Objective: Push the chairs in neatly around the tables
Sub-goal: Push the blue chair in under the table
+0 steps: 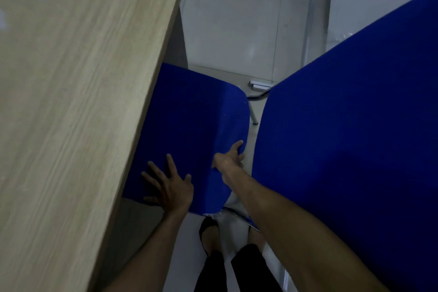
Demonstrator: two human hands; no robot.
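Chair part-hidden under the worktop, both hands on it

The worktop [71, 102] covers the far side of the chair [189, 125]; a second chair [343, 137] is cut off at right; left hand [169, 187] lies flat on the seat, fingers spread; right hand [230, 157] has fingers clamped on the seat's edge.

Seen from a single head-worn wide-angle camera, aimed steeply down and forward, close over both arms. Wooden table [71, 102] edge bent by the lens across the left of frame; blue chair [194, 130] at centre, a second blue chair [355, 137] looming large at right, pale floor tiles [232, 31] at top. No second view to compare.
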